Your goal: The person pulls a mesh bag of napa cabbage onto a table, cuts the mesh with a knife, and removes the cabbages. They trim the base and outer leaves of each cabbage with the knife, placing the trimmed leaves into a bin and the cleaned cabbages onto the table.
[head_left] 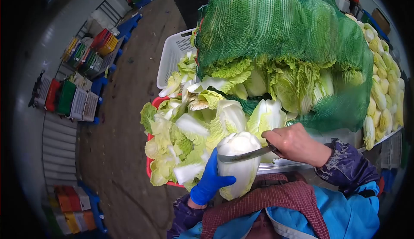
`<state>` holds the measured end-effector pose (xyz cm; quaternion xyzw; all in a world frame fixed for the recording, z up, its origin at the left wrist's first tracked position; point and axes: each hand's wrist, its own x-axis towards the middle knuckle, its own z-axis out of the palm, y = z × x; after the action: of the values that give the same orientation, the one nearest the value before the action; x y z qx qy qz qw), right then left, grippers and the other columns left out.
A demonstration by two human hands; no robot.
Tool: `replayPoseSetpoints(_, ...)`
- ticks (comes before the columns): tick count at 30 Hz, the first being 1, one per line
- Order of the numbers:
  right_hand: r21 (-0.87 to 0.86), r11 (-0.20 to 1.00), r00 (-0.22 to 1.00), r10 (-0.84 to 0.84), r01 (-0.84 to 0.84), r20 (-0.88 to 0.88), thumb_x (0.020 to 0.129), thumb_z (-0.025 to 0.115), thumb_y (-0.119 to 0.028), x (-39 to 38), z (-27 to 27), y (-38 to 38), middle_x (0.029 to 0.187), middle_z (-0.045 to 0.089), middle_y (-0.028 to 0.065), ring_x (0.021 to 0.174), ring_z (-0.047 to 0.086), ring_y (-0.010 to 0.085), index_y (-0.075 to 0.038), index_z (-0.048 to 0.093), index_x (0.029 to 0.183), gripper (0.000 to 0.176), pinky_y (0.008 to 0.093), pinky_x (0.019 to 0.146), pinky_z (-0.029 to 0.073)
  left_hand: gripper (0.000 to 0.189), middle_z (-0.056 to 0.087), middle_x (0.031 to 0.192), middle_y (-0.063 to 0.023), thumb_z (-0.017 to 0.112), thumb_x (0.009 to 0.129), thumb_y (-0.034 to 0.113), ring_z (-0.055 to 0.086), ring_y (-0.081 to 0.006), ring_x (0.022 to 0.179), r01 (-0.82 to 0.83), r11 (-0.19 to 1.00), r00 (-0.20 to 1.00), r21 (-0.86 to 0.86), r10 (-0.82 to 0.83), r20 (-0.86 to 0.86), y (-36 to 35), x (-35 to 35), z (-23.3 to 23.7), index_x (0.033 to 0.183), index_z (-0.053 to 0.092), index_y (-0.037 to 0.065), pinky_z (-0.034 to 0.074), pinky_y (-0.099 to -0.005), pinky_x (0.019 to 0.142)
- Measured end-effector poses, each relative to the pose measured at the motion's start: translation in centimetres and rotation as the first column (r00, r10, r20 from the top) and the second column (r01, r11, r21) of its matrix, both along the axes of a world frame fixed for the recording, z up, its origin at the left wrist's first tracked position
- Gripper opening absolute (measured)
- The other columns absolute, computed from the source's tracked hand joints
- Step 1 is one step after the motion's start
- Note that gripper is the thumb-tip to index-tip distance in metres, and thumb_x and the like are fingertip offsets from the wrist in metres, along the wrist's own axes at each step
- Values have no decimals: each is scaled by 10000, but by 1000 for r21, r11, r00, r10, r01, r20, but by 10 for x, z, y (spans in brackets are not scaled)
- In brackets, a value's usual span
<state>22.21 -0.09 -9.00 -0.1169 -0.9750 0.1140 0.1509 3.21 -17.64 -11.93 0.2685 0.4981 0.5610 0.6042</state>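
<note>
I was running off one head cam, super wide, dark round the corners. It looked forward and down over the left hand and right hand, pretty close, clothes along the bottom, floor stretching off left.

This looks like a vegetable-handling warehouse or packing room: stacked plastic crates and blue pallets line a pale wall, the broad brown floor is stained and littered, and cabbages come in bulk, in a huge green mesh sack and a tall pale heap.
</note>
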Motion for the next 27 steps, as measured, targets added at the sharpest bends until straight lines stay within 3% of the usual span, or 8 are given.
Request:
replayPoseSetpoints(4,106,994,998,16,-10,-54,704,574,-105,0,-8,4,559,531,39,451,564,210,-80,482,755,108,334,362,412,1031,385,1331,-88,821,575,224,373,-211,1233,7,1000,1000,1,-7,8,-8,5,-7,1394,224,35,323,-358,1021)
replayPoseSetpoints(8,222,937,903,-326,270,281,732,603,-138,31,-47,53,572,585,76,487,593,242,-52,530,809,137,382,424,454,1037,382,1326,-87,824,552,205,371,-214,1224,229,954,884,192,-122,-451,-4,-3,-8,1389,237,29,306,-349,1031)
replayPoseSetpoints(10,-220,930,954,-272,294,123,754,622,-175,26,-24,33,654,633,119,564,622,273,-20,569,915,230,394,526,489,1023,391,1319,-94,821,554,201,383,-216,1216,71,981,938,178,-5,-347,-11,0,-22,1383,248,27,327,-340,1017)
replayPoseSetpoints(13,-772,625,993,-82,118,86,692,738,-365,4,4,0,963,643,198,795,644,278,6,498,1176,655,333,718,502,991,423,1295,-107,799,598,291,432,-232,1190,-84,996,996,28,84,-11,-3,1,-13,1377,247,25,376,-345,985)
replayPoseSetpoints(20,-892,420,931,-364,169,5,665,691,-228,-35,4,-22,1030,582,193,913,589,272,10,451,1178,614,333,815,467,851,413,1335,-124,599,751,546,452,-284,1182,-392,920,900,15,380,213,-6,-5,-14,1380,277,73,379,-425,992)
replayPoseSetpoints(22,-817,480,893,-441,320,91,667,691,-199,-30,-18,2,1014,584,177,886,587,272,-2,454,1191,608,340,793,472,770,378,1382,-127,333,845,666,429,-326,1198,-431,900,828,60,369,422,-7,-24,-22,1395,287,129,334,-474,1023)
replayPoseSetpoints(25,-475,826,902,-409,302,-139,711,711,-221,-27,-18,16,978,594,134,821,578,203,-6,490,1191,570,335,731,477,780,387,1371,-138,315,854,666,415,-321,1211,-431,893,616,126,190,764,-13,-46,-61,1399,275,110,333,-465,1025)
replayPoseSetpoints(27,-657,722,953,-302,216,-18,713,727,-260,-40,8,2,963,600,123,804,574,181,-5,512,1173,568,322,720,477,768,388,1369,-138,314,862,654,415,-318,1212,-403,907,649,125,187,738,-3,-34,-48,1398,275,105,335,-460,1025)
